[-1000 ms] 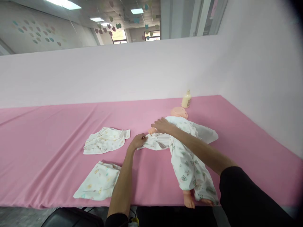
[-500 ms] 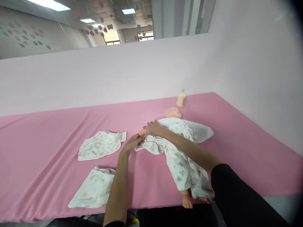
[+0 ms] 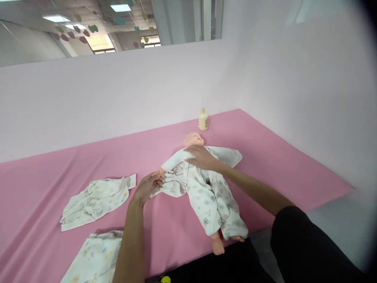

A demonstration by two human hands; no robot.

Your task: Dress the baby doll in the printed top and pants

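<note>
A baby doll [image 3: 193, 139] lies on its back, its head toward the wall and its bare feet at the near edge. It wears white printed trousers [image 3: 206, 200] and a white top [image 3: 176, 158], whose sleeve covers the arm on the left. My left hand [image 3: 149, 185] is closed around the doll's small hand at that cuff. Over the doll's chest, my right hand [image 3: 202, 158] is spread and slightly blurred, holding nothing. The top's other sleeve [image 3: 226, 155] lies flat to the right. A loose printed flap of the top [image 3: 173, 184] lies below the doll's arm.
A cream pump bottle [image 3: 203, 120] stands behind the doll's head. On the left of the pink cloth-covered table [image 3: 171, 236] lie a printed baby shirt [image 3: 97, 198] and a folded printed cloth [image 3: 94, 257]. A white wall [image 3: 118, 102] rises behind, another at the right.
My right hand has left the doll's hand and moved up to its chest. The sleeve now lies along the doll's arm. My left hand stays at the doll's hand; the view has turned right.
</note>
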